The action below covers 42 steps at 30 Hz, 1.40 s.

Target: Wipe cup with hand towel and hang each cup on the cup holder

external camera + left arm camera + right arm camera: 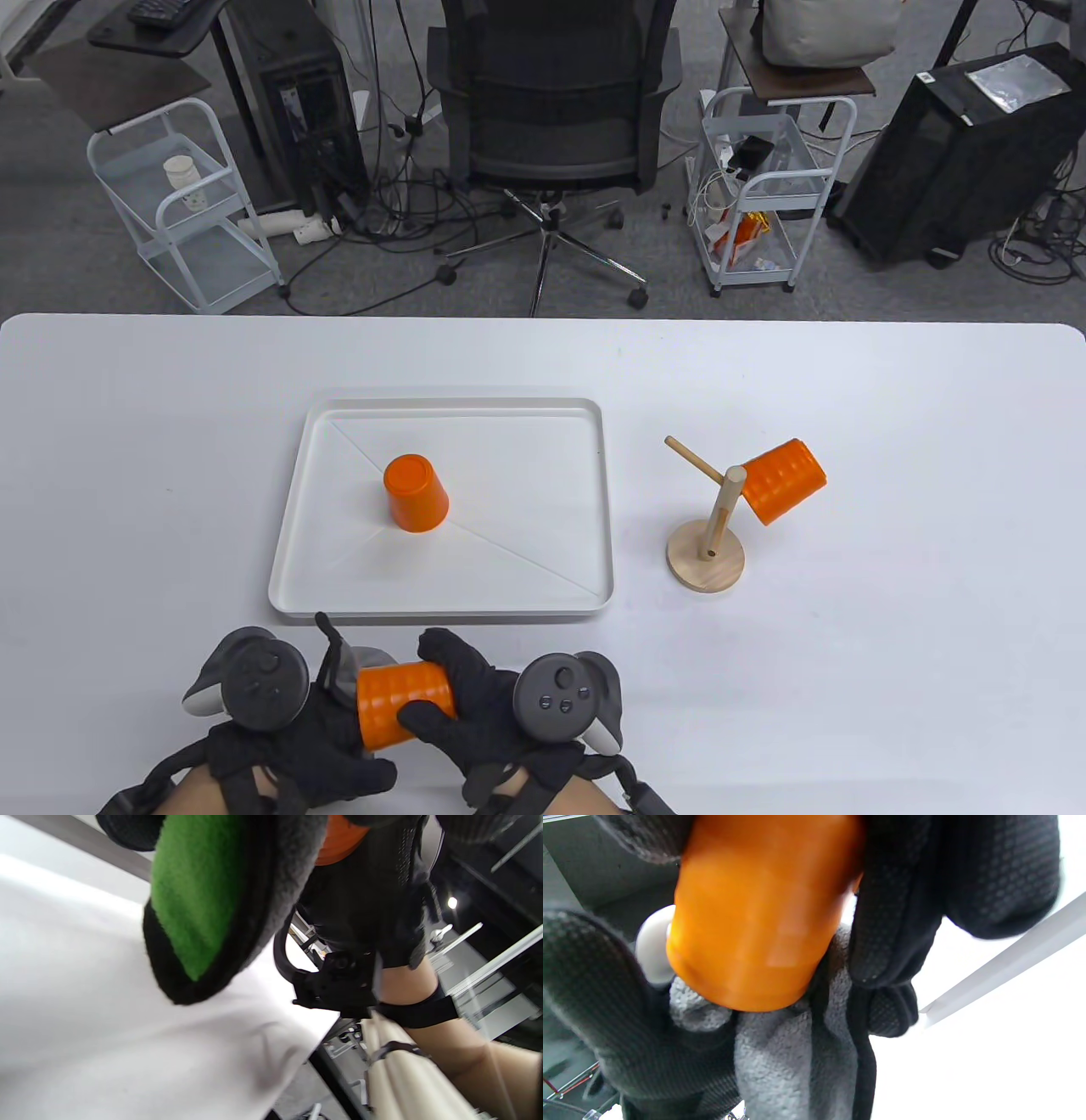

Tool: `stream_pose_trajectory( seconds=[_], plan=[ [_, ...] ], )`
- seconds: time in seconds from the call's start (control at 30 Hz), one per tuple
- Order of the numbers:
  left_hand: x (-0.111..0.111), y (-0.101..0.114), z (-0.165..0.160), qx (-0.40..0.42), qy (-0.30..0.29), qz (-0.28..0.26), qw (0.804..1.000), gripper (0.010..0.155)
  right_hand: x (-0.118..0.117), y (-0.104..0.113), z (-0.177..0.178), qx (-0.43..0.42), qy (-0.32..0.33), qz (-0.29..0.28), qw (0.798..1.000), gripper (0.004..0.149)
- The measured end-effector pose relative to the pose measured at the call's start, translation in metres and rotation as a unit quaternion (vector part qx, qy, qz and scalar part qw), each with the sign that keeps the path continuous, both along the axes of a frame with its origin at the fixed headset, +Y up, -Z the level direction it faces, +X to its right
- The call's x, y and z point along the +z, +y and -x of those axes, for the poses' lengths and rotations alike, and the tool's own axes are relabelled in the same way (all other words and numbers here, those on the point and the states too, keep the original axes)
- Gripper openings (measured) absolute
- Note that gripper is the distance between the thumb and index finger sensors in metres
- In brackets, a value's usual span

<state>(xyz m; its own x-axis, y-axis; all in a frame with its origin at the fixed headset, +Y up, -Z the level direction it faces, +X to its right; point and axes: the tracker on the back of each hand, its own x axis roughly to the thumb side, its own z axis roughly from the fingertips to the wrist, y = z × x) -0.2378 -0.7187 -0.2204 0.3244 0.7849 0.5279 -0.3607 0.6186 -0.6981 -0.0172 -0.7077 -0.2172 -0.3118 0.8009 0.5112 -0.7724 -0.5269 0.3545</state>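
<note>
Held cup [400,703] lying crosswise above the tabletop's near edge, right grip [475,705] curled round it, left grip [288,722] seemingly pinching the towel [785,1065] against its end. Cup holder [708,526] off right, nearer the right.

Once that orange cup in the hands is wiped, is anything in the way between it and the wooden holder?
Nothing visible blocks it. The held cup sits in the right hand near the table's front edge, and bare table lies between it and the cup holder. One cup already hangs on the right peg; the left peg is free.
</note>
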Motion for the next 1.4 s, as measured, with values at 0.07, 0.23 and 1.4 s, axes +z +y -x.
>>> stream_pose_trajectory(
  seconds=[0.07, 0.23, 1.4],
  plan=[
    [-0.002, -0.005, 0.001, 0.029, -0.006, 0.052, 0.998, 0.076, 0.001, 0.001, 0.001, 0.005, -0.001, -0.009, 1.000, 0.084],
    [-0.007, -0.018, 0.001, 0.089, -0.026, 0.155, 0.983, 0.077, 0.002, 0.003, 0.001, 0.015, -0.005, -0.028, 0.999, 0.084],
    [0.000, 0.002, 0.000, -0.013, 0.014, -0.031, 0.999, 0.072, 0.000, -0.008, 0.003, 0.015, -0.003, 0.015, 1.000, 0.084]
  ],
)
